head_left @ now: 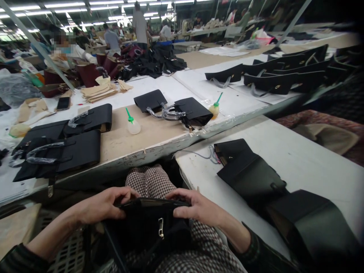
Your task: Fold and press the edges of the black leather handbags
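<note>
A black bag (148, 227) rests on my lap, its top edge turned toward me and a metal zipper pull (161, 228) showing on its front. My left hand (106, 204) pinches that top edge at the left, thumb in front and fingers behind. At the right end of the same edge, my right hand (193, 204) grips it the same way, with the fingertips partly hidden behind the rim. Checked cloth (153, 180) covers my legs under the bag.
Black handbags with wrapped handles (82, 149) lie on the long table to the left. A squeeze bottle with a green nozzle (133, 125) stands mid-table. Black bag pieces (250, 174) lie on the white side table (307, 151). A white plastic crate (66, 246) is at lower left.
</note>
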Action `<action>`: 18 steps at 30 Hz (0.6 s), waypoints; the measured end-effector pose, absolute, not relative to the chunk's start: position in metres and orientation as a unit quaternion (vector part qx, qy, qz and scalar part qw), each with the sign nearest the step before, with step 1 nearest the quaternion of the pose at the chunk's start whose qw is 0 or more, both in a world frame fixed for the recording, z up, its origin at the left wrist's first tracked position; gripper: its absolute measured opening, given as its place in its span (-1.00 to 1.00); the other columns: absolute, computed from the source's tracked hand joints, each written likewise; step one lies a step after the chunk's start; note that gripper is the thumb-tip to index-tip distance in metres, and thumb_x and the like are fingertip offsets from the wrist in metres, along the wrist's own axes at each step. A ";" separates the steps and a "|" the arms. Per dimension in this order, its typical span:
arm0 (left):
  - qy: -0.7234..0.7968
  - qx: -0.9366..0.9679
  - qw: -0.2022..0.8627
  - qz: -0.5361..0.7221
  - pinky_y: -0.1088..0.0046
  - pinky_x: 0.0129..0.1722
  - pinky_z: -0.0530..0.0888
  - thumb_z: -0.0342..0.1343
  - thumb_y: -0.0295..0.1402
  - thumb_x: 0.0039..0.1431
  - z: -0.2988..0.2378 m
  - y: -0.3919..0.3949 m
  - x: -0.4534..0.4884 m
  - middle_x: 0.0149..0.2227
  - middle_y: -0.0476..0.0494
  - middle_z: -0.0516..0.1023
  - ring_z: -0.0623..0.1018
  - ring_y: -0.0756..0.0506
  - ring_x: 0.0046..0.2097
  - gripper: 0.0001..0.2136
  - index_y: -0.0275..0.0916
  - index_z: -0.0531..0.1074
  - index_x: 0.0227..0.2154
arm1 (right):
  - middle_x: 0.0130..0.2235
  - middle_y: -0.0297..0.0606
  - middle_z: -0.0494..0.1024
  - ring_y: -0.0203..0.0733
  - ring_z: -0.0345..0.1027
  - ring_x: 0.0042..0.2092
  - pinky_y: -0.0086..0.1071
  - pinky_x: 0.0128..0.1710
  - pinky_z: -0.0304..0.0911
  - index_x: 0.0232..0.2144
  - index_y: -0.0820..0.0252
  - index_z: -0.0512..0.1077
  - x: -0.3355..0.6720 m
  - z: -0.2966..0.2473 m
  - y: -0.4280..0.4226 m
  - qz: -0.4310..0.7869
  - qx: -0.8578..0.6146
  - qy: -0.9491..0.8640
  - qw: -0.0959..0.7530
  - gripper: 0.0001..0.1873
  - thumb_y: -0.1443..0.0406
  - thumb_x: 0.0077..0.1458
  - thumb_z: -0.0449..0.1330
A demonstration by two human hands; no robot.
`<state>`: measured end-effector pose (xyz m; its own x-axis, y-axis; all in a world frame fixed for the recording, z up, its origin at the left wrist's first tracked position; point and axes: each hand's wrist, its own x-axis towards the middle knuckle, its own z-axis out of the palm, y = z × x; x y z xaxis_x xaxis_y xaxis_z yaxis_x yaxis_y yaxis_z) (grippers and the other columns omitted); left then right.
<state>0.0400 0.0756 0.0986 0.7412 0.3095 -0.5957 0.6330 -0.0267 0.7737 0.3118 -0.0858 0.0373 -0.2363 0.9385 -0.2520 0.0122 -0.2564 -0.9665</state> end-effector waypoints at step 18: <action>0.328 0.801 0.477 -0.153 0.34 0.05 0.34 0.28 -0.14 0.03 0.090 0.088 0.063 0.05 -0.03 0.53 0.49 -0.27 0.05 -0.43 0.10 0.34 0.15 | -0.08 -0.29 0.49 -0.21 0.39 -0.09 -0.33 -0.10 0.33 -0.03 0.13 0.32 0.299 0.038 -0.074 0.583 -0.530 -0.438 0.432 -0.49 0.35 -0.05 0.36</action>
<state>0.0629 0.0881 0.0898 0.7377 0.3795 -0.5584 0.6716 -0.3287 0.6640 0.2994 -0.0742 0.0377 -0.0648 0.9687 -0.2397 -0.0399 -0.2426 -0.9693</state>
